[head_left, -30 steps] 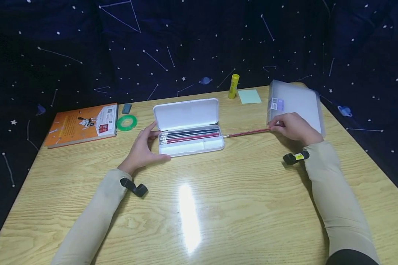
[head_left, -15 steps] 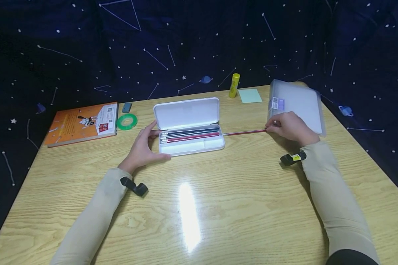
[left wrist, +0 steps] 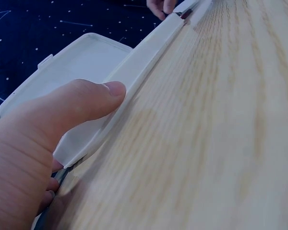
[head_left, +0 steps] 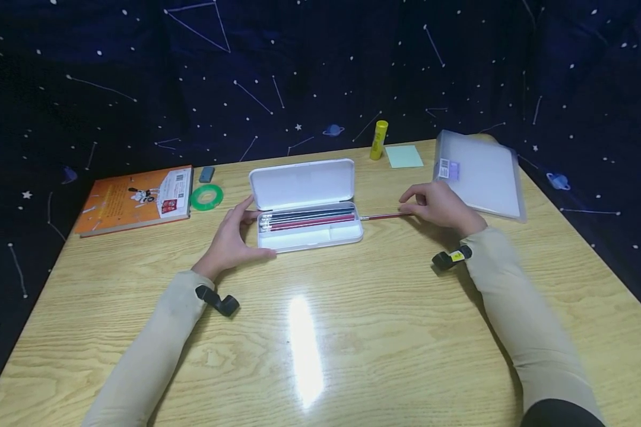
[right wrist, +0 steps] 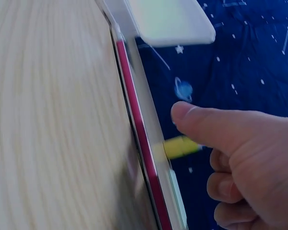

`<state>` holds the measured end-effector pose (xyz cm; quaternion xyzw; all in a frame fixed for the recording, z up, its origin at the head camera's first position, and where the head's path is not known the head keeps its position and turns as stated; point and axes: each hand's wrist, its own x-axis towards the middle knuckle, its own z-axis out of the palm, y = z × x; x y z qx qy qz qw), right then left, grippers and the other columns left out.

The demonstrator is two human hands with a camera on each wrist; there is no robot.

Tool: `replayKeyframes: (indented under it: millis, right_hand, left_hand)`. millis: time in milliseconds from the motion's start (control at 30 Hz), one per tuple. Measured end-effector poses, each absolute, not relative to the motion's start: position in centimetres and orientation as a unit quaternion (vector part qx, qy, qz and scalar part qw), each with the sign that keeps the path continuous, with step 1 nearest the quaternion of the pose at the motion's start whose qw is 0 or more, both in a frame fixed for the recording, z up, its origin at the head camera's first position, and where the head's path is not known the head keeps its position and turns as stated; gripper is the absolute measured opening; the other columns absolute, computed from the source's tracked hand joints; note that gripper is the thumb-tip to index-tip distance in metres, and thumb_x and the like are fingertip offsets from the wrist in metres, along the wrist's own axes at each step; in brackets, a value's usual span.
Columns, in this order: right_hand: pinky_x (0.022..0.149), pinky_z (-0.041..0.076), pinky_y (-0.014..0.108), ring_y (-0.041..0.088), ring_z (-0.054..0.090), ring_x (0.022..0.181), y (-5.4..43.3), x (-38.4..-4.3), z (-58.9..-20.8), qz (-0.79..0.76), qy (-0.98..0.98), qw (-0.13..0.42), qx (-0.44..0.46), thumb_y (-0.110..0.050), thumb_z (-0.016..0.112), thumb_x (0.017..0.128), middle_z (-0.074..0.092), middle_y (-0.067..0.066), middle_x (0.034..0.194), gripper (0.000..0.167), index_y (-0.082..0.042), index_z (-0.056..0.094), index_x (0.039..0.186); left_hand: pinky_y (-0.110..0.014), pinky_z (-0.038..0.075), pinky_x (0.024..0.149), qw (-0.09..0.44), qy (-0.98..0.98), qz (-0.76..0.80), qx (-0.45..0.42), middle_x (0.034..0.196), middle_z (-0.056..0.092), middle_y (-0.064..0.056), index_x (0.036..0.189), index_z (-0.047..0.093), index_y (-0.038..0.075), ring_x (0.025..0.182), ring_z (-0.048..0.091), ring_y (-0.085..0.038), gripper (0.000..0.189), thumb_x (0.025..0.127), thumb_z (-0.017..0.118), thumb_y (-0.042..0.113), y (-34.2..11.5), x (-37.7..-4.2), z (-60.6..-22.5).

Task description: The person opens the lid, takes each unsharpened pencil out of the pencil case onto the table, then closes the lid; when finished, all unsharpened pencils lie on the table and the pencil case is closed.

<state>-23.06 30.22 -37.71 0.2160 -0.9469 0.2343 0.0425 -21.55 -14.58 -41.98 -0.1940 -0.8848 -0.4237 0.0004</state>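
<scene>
A white pencil case (head_left: pixel 299 241) stands with its lid raised on the wooden table, and several dark and red pencils (head_left: pixel 310 220) lie inside it. My left hand (head_left: pixel 229 240) grips the case's left end, thumb along the front and fingers behind. One red pencil (head_left: pixel 381 216) lies outside on the table, its eraser end right at the case's right side. Over that pencil is my right hand (head_left: pixel 438 204), covering its far end in the head view. In the right wrist view the thumb (right wrist: pixel 206 124) stands apart from the red pencil (right wrist: pixel 137 110), other fingers loosely curled.
To the left are an orange book (head_left: pixel 133 201), a blue eraser (head_left: pixel 206 174) and a green tape roll (head_left: pixel 192 198). Behind stand a yellow glue stick (head_left: pixel 378 140) and pale green sticky notes (head_left: pixel 404 156). A translucent file case (head_left: pixel 483 172) lies at the right.
My right hand has slid left along the red pencil toward the pencil case, and its fingers have come off the pencil's end. The left hand keeps its hold on the case.
</scene>
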Motion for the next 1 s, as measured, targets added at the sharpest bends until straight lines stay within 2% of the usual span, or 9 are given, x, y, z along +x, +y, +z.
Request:
replayKeyframes:
  millis: [433, 667, 867, 1000]
  right_hand:
    - [0.05, 0.031, 0.025, 0.013, 0.042, 0.054, 23.7, -24.6, -37.3, 0.258, -0.933, 0.008, 0.25, -0.02, 0.068, 0.09, 0.045, -0.001, 0.058, 0.016, -0.01, 0.073, 0.1]
    - [0.053, 0.033, 0.025, 0.015, 0.044, 0.058, 20.8, -25.3, -37.4, 0.256, -0.929, -0.032, 0.265, -0.02, 0.067, 0.091, 0.048, 0.0, 0.06, 0.018, -0.01, 0.074, 0.104]
    - [0.07, 0.045, 0.031, 0.017, 0.054, 0.071, 19.3, -25.8, -37.8, 0.212, -0.939, -0.045, 0.268, -0.021, 0.067, 0.091, 0.068, 0.003, 0.079, 0.018, -0.009, 0.074, 0.103]
    - [0.084, 0.05, 0.039, 0.02, 0.062, 0.083, 18.8, -26.0, -38.0, 0.194, -0.943, -0.043, 0.266, -0.021, 0.067, 0.09, 0.073, 0.006, 0.093, 0.019, -0.008, 0.075, 0.101]
  left_hand:
    - [-0.044, 0.035, 0.109, 0.001, -0.879, -0.433, -0.2, 0.136, 0.054, -0.007, 0.154, 0.02, 0.019, 0.121, 0.048, -0.026, 0.125, 0.055, 0.094, 0.038, -14.7, -21.7, -42.1]
    - [-0.043, 0.036, 0.107, 0.002, -0.878, -0.435, -0.2, 0.135, 0.055, -0.006, 0.153, 0.021, 0.018, 0.117, 0.048, -0.024, 0.124, 0.055, 0.094, 0.037, -14.8, -21.8, -42.1]
    - [-0.043, 0.036, 0.107, 0.0, -0.876, -0.44, -0.198, 0.135, 0.055, -0.007, 0.153, 0.022, 0.018, 0.117, 0.048, -0.024, 0.125, 0.054, 0.094, 0.037, -14.8, -21.8, -42.2]
    - [-0.043, 0.037, 0.106, 0.005, -0.876, -0.438, -0.201, 0.134, 0.056, -0.006, 0.153, 0.022, 0.019, 0.116, 0.048, -0.023, 0.124, 0.054, 0.094, 0.038, -14.9, -22.0, -42.3]
